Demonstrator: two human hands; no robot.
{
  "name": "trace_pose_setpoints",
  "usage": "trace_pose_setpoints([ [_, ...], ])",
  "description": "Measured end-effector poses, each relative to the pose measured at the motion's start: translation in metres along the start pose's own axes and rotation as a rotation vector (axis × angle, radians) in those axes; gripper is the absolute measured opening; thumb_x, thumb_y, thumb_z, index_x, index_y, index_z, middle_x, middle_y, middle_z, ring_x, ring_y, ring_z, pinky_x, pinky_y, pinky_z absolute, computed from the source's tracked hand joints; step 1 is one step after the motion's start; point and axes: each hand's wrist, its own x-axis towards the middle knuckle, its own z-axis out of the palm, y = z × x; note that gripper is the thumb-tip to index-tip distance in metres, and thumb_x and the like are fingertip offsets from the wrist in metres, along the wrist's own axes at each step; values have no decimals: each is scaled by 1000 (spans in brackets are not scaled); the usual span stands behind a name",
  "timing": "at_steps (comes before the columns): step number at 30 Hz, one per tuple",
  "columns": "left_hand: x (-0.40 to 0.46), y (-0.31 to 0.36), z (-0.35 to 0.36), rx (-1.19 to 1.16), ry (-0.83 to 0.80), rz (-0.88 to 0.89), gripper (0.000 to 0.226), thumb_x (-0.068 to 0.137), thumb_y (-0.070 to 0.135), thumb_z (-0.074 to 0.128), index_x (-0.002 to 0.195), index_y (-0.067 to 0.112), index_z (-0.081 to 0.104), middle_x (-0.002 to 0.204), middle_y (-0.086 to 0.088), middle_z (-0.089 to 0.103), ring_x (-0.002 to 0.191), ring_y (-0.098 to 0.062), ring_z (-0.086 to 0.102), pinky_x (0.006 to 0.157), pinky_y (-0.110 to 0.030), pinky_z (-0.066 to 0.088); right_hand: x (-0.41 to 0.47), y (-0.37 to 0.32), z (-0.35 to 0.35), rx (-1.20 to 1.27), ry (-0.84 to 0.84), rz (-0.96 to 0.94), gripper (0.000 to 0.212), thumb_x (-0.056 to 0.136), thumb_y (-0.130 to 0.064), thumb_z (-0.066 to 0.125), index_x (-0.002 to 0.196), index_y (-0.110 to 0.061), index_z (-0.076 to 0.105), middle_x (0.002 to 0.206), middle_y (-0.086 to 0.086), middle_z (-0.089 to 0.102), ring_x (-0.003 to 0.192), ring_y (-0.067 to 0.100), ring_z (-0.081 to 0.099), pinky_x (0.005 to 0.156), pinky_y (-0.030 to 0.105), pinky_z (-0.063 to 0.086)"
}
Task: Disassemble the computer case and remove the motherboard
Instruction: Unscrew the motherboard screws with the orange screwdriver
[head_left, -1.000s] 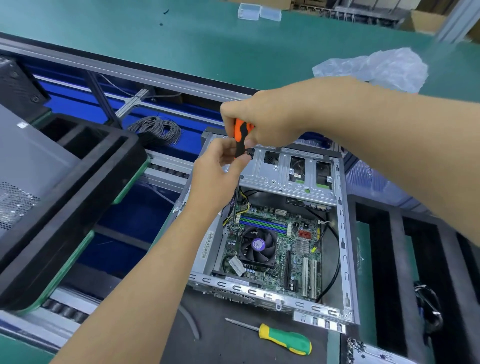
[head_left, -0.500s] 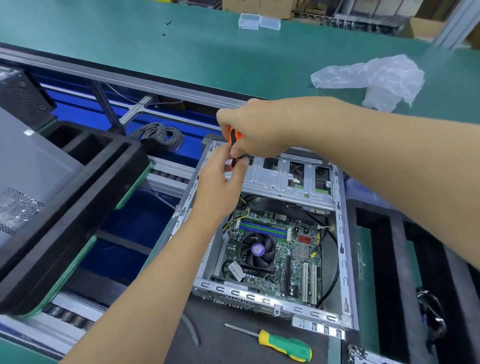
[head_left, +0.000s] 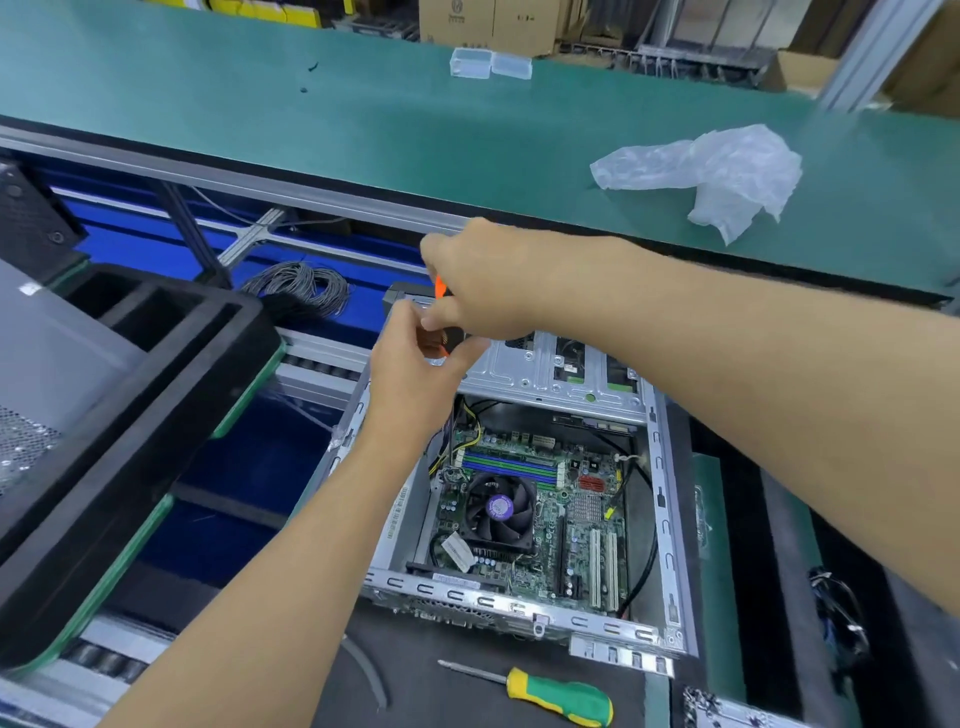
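While the green-and-yellow spare screwdriver (head_left: 558, 700) lies just in front of the open grey metal computer case (head_left: 660, 499), the green motherboard (head_left: 524, 514) sits inside, unremoved. At the case's far-left corner, both hands have dropped lower: right hand (head_left: 483, 283) grips the orange-handled screwdriver (head_left: 441, 312), left hand (head_left: 415, 358) pinches its shaft. Likely driving a drive-cage screw.

Crumpled plastic bag (head_left: 717, 174) on green bench (head_left: 311, 119), grey cable coil (head_left: 298, 288), 2 clear boxes (head_left: 491, 63)
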Motion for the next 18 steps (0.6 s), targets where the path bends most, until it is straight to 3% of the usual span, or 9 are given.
trace_pose_setpoints([
  [3,-3,-1,-3,-15,-42,9,28,81,31,76,88,34,50,88,12,59,79,-3,56,68,-20,45,-3,-1,-1,51,-40,-36,21,94,-31,57,103,-23,40,82,-1,38,65,21,53,51,31,33],
  [5,-7,-2,-7,-1,-115,55,18,92,28,64,96,42,53,98,17,60,87,1,56,70,-13,42,-6,-1,-2,68,-66,-56,18,93,-22,56,102,-26,41,85,-2,40,67,21,54,51,30,33],
  [7,-9,-4,-11,8,-160,88,15,98,24,55,107,36,58,101,18,63,91,2,57,70,-7,41,-6,-2,-5,85,-94,-72,22,90,-16,56,99,-29,40,89,-4,45,70,22,57,53,33,40],
  [9,-7,-5,-15,14,-146,84,13,96,23,58,109,24,62,97,16,67,89,0,59,74,-11,44,-4,-5,-8,82,-126,-83,25,87,-16,59,98,-32,43,91,-7,48,81,23,59,62,38,48],
  [12,0,-4,-15,24,-140,58,12,86,26,70,92,26,59,82,12,64,76,1,58,66,-12,44,-3,-6,-11,54,-147,-49,23,83,-38,66,98,-34,49,90,-12,50,93,22,57,74,40,49],
  [15,3,-4,-9,9,-140,48,25,81,27,76,98,16,61,81,8,58,77,-12,59,70,-27,49,-5,-4,-5,-30,-21,69,47,81,-71,53,99,-29,40,81,-4,39,75,24,53,61,35,43],
  [18,5,-1,-6,3,-129,36,34,78,31,80,97,16,57,80,6,57,74,-13,56,70,-30,48,-8,-4,0,-93,101,81,47,88,-65,49,85,-19,42,74,0,31,58,19,40,48,29,27],
])
